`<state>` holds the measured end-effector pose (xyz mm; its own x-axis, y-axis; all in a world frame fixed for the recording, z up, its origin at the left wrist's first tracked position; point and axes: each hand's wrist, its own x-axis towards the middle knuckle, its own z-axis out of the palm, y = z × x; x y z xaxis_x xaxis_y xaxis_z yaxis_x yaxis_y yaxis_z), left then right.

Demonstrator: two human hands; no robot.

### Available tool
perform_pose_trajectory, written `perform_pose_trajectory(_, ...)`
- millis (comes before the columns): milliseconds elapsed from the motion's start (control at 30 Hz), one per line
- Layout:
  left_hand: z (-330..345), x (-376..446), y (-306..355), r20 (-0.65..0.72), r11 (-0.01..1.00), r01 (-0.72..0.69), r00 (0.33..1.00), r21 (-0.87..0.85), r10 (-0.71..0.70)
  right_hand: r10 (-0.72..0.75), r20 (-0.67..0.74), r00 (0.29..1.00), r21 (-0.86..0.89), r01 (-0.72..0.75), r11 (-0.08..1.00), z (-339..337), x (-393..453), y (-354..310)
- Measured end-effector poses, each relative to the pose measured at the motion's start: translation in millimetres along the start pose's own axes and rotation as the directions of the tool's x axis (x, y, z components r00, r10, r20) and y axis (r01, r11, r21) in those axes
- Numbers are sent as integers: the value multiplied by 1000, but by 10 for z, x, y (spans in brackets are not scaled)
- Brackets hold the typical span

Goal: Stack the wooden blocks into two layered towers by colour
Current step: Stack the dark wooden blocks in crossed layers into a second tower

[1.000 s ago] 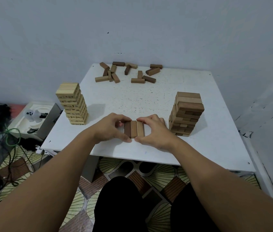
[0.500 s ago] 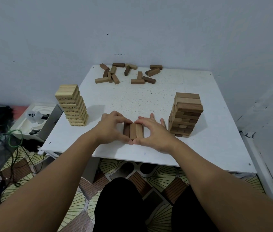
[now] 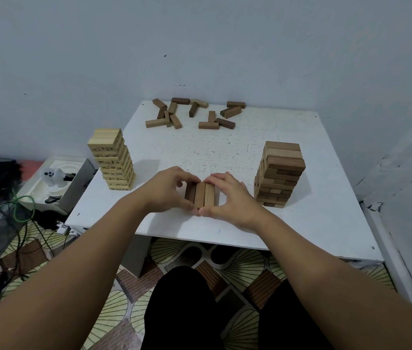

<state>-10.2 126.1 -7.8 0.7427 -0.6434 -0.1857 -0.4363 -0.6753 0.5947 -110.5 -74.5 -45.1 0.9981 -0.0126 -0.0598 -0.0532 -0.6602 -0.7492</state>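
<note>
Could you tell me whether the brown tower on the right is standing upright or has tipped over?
Upright. The brown tower stands on the white table, layers stacked, though its upper layers look slightly offset.

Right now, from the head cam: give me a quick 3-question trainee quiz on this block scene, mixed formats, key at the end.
1. True or false: the pale tower stands on the person's left side of the white table.
2. Multiple choice: what do the left hand and right hand hold between them? A) one pale block B) three brown blocks side by side C) nothing
3. Fill in: the loose brown blocks lie at the table's ___ edge, by the wall.

Key: 1 true; 2 B; 3 far
</note>
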Motion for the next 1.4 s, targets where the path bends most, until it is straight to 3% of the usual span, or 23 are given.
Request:
perform_pose_trajectory(467,-720,-284,587,-186,984,-118,972,137,142,-196,-133,972,-104,183,978,-526,-4,-719)
perform_pose_trajectory(667,-871,-214,970,-211,969,-186,953,161,218,-226,-187,956,-217,184,959,-984,-106,-846)
perform_pose_trajectory(833,-786,22,1325,-195,957,-252,941,145,277,-179,-261,949,-338,84,938,-1365,-295,-713)
perform_pose_trajectory(1067,-507,354,1787,-106,942,-298,943,154,316,-59,-307,950,-369,-61,928,-1760,-541,-361)
perform_pose_trajectory(1400,-235,624,1903,-29,966,-233,971,112,238,86,-191,978,-206,-126,970,-1966,-612,-64)
